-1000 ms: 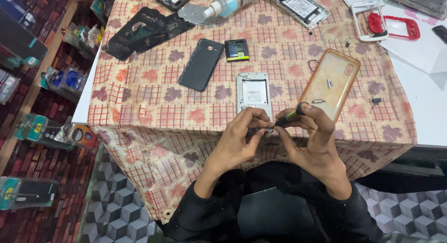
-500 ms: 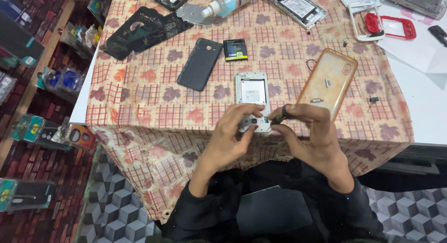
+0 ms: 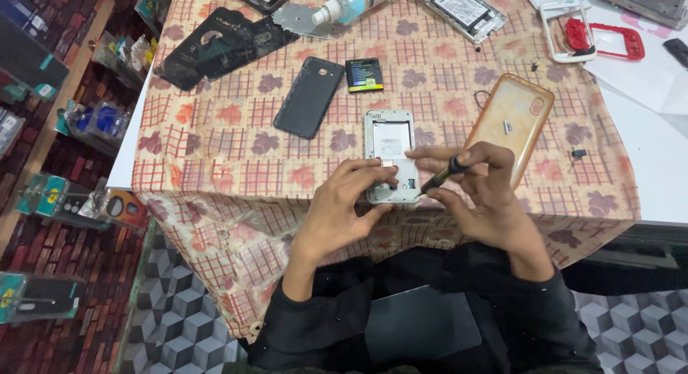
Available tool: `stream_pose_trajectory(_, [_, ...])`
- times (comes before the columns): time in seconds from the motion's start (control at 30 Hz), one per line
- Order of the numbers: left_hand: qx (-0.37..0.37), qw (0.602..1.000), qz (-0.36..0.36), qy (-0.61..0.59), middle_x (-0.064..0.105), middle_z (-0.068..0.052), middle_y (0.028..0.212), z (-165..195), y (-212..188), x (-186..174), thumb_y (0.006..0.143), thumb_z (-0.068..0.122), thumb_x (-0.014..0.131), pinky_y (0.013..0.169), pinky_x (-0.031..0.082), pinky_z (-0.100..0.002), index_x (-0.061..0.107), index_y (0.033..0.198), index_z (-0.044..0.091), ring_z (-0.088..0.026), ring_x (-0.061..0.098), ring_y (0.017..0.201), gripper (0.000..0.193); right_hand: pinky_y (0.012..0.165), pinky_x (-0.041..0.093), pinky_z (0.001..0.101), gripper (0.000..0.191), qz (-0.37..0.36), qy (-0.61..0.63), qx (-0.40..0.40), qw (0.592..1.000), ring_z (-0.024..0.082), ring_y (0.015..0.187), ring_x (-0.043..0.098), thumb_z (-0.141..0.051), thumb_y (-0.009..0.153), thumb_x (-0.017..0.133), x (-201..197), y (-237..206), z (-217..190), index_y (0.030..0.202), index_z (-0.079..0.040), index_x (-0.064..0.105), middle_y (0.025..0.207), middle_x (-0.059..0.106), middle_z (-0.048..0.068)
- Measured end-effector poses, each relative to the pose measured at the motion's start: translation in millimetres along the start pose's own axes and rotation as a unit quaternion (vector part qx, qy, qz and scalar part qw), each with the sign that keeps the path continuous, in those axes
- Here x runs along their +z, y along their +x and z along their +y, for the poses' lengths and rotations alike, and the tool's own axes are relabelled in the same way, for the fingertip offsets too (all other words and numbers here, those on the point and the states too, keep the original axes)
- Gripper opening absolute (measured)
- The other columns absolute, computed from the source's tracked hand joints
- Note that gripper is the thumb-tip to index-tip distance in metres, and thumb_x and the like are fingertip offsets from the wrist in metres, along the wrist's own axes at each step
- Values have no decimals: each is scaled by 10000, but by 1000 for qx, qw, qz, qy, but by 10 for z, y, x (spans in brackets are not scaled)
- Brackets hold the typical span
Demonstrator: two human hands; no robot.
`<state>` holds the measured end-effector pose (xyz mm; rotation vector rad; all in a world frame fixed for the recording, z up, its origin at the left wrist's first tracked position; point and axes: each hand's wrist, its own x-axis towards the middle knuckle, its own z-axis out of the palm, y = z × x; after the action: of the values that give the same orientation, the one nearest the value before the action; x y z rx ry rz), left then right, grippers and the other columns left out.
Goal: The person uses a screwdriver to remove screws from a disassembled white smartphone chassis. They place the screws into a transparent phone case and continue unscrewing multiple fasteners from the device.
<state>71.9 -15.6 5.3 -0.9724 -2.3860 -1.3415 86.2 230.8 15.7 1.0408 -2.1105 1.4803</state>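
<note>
Low in the centre of the frame, left hand (image 3: 351, 202) pressing down on the lower end of the opened phone (image 3: 390, 155), fingers spread and bearing on its bottom edge, seemingly pinning it flat against the desk (image 3: 215, 159) so it cannot slide. Just to the right, right hand (image 3: 484, 184) pinching a small dark screwdriver (image 3: 438, 178), fingers closed on the handle, tip angling left toward the phone's lower right corner, likely for reaching a screw there. Phone lying back-up at frame centre on the checked leaf-print cloth, rear cover off, pale grey frame showing with a white panel in the battery bay. Right of it, an amber transparent case (image 3: 510, 123) resting open side up. Further up, a black back cover (image 3: 309, 97) and a small dark battery (image 3: 364, 75) lying apart, parked clear of the work.
</note>
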Motion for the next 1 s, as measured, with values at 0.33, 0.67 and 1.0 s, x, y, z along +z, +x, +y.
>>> stream_pose_trajectory(0.33, [-2,1000,10,8,750,7,1244,-18,-31,11,763,150,837,1003,557,-374,750,1000,106,-243,639,1265,257,909,687,344,539,-8,-7,61,998,282,1089,734,139,930,660,-11,136,-160,1253,-54,273,1178,586,182])
stream_pose_trajectory(0.67, [-6,1000,16,4,756,-1,1236,-13,-32,5,750,141,834,1006,557,-372,754,1002,110,-240,655,1256,266,911,656,333,533,-109,-5,25,994,259,1181,734,170,977,544,-51,100,-128,1240,-99,166,1310,663,168])
stream_pose_trajectory(1.0, [3,1000,24,2,759,-15,1226,-57,-41,-5,768,172,845,1016,560,-361,763,1000,114,-238,679,1246,253,841,686,357,584,-48,-76,30,995,273,982,765,69,910,690,-62,219,-218,1196,-37,192,1160,602,153])
